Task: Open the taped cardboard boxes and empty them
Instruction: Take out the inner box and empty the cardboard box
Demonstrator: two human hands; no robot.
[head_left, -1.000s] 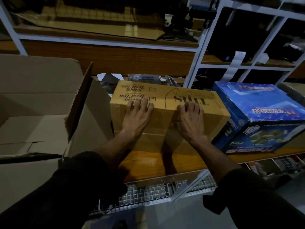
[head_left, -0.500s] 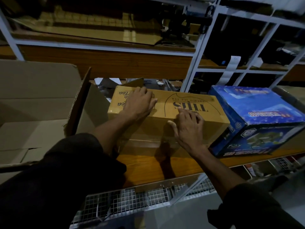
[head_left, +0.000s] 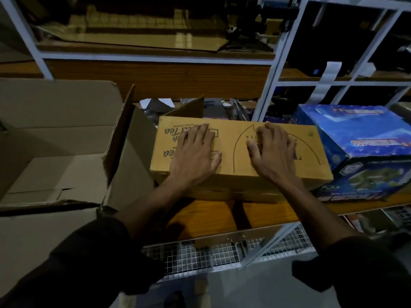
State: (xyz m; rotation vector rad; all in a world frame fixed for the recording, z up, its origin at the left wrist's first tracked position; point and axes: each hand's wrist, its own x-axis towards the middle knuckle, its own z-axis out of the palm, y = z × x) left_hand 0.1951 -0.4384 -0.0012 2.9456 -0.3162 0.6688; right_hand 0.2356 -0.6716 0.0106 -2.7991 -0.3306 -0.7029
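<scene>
I am resting my left hand (head_left: 195,154) and right hand (head_left: 272,152) flat and unclenched, grasping nothing, on the still-closed tea carton (head_left: 240,152), lying on the wooden shelf (head_left: 222,218). Judged step: locating its seam; next, peeling tape.

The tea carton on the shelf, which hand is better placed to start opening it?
Probably the right hand. Both lie flat on top of the tea carton, but the left hand sits closer to the open cardboard box, so it can steady. No tape seam is visible, so it's close.
</scene>
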